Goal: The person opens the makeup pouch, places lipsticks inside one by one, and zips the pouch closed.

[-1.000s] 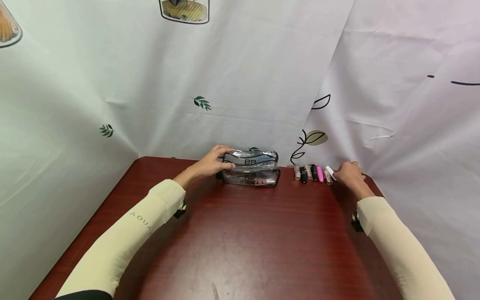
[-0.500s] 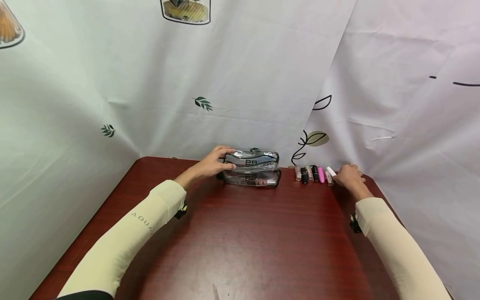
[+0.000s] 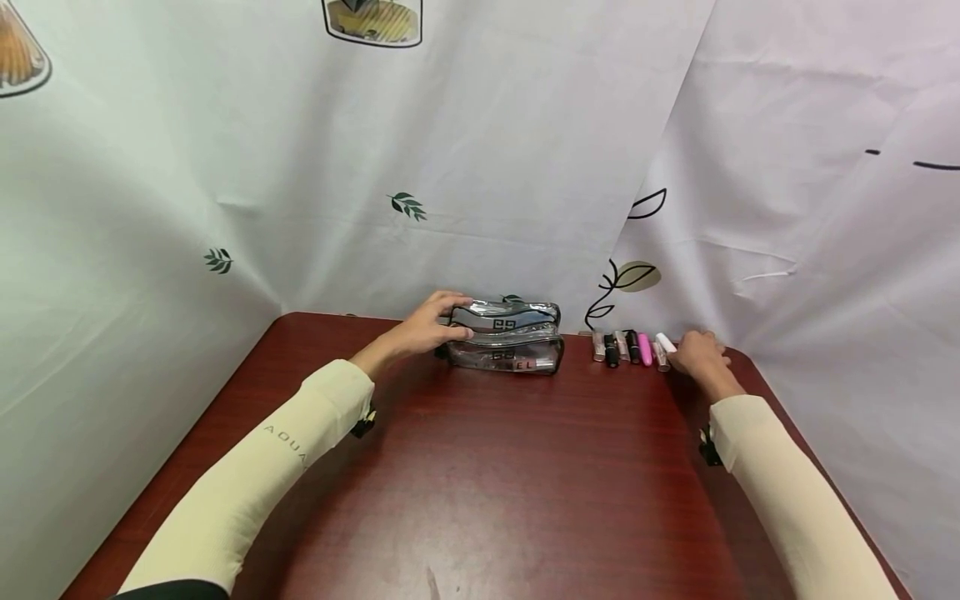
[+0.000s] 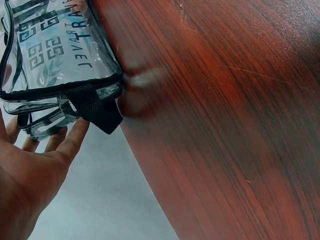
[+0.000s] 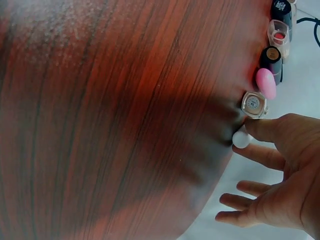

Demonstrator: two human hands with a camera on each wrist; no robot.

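Observation:
At the table's back edge stands a clear zippered cosmetic bag (image 3: 510, 360) with black trim and dark lettering. My left hand (image 3: 422, 327) holds its left end, thumb on one side and fingers on the other; the left wrist view shows the fingers by the black side tab (image 4: 95, 107). My right hand (image 3: 703, 357) pinches a small white-capped tube (image 5: 241, 139) between thumb and index finger, the other fingers spread. Beside it lie a clear square-ended lipstick tube (image 5: 254, 104) and a pink egg-ended tube (image 5: 266, 84).
Further left in the row are black and clear lipstick tubes (image 3: 611, 352). The dark red wooden table (image 3: 480, 483) stretches toward me. A white printed curtain (image 3: 487, 167) hangs right behind its back edge.
My right hand has dropped slightly and settled at the white tube. My left hand and the bag have stayed in place; the head view has shifted a little.

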